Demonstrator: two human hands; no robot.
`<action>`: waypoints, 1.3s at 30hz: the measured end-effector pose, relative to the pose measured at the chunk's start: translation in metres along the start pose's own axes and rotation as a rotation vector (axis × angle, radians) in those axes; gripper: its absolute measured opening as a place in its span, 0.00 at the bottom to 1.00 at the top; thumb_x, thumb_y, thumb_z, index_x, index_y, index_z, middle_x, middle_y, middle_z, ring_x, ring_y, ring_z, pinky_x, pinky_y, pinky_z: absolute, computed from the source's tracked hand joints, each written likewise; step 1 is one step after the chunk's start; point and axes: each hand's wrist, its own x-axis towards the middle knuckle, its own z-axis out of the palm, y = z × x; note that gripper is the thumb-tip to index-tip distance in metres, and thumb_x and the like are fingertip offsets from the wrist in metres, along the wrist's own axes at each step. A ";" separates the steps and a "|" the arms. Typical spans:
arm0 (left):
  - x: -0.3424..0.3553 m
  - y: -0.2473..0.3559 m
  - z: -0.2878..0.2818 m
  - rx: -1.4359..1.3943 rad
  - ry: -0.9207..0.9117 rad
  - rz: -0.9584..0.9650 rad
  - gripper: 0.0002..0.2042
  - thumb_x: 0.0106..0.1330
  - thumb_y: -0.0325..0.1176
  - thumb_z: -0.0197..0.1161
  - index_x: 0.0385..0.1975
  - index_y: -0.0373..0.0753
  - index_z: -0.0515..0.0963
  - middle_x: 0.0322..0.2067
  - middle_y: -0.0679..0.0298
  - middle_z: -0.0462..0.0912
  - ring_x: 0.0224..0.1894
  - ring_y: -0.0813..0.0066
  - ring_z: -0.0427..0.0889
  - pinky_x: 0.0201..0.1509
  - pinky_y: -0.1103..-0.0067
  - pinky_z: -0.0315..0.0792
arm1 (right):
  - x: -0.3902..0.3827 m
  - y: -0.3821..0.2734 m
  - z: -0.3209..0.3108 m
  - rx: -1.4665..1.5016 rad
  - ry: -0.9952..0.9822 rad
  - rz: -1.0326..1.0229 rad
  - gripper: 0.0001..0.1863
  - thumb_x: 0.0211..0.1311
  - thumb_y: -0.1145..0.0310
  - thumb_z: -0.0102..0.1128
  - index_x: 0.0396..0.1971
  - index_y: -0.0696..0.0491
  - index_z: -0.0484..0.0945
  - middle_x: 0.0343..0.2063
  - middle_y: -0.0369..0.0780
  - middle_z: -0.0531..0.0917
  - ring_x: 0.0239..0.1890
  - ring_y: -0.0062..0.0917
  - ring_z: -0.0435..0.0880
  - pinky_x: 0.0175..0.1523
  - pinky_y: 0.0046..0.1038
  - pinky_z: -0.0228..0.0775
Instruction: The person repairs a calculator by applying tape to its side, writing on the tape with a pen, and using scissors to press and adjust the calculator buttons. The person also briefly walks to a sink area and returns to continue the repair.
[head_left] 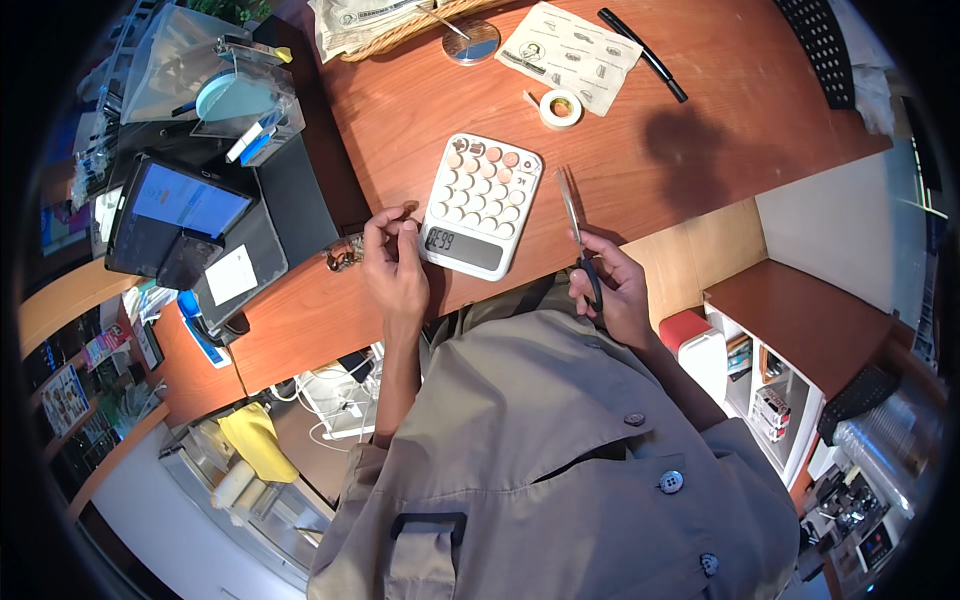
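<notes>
A white calculator (472, 240) with round white and peach keys lies on the wooden table, its display toward me. Beside its left edge is my left hand (398, 265), fingers curled in and thumb close to the forefinger. Whether a small thing is pinched there I cannot make out. To the right of the calculator, my right hand (612, 285) is closed round the dark handles of a pair of scissors (570, 205). Its thin metal blades point away from me, above the tabletop. Farther off sits a roll of white tape (560, 109).
Beyond the tape are a printed paper sheet (570, 55), a black pen (643, 54), a round glass-like disc (471, 43) and a wicker basket (420, 30). A tablet (180, 215) on a black stand is at left. The table's front edge (330, 345) runs before my body.
</notes>
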 end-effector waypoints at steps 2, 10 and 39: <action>0.001 -0.006 -0.002 0.026 -0.036 0.026 0.08 0.77 0.26 0.59 0.50 0.30 0.78 0.34 0.66 0.81 0.33 0.85 0.73 0.38 0.84 0.70 | 0.001 0.001 0.005 0.020 -0.011 0.020 0.28 0.70 0.68 0.67 0.68 0.55 0.73 0.27 0.33 0.80 0.22 0.11 0.75 0.24 0.15 0.61; 0.004 -0.028 -0.007 -0.004 -0.075 0.120 0.09 0.77 0.26 0.59 0.50 0.28 0.78 0.42 0.59 0.85 0.40 0.79 0.79 0.47 0.80 0.75 | 0.009 0.010 0.026 0.086 0.014 -0.001 0.29 0.70 0.67 0.68 0.69 0.56 0.73 0.27 0.32 0.79 0.22 0.11 0.74 0.24 0.15 0.62; 0.008 -0.028 -0.009 0.030 -0.098 0.161 0.09 0.75 0.25 0.60 0.48 0.28 0.80 0.34 0.61 0.84 0.36 0.78 0.80 0.44 0.79 0.75 | 0.027 0.013 0.053 -0.040 0.214 -0.086 0.29 0.68 0.69 0.71 0.67 0.59 0.75 0.25 0.30 0.78 0.22 0.09 0.74 0.26 0.16 0.66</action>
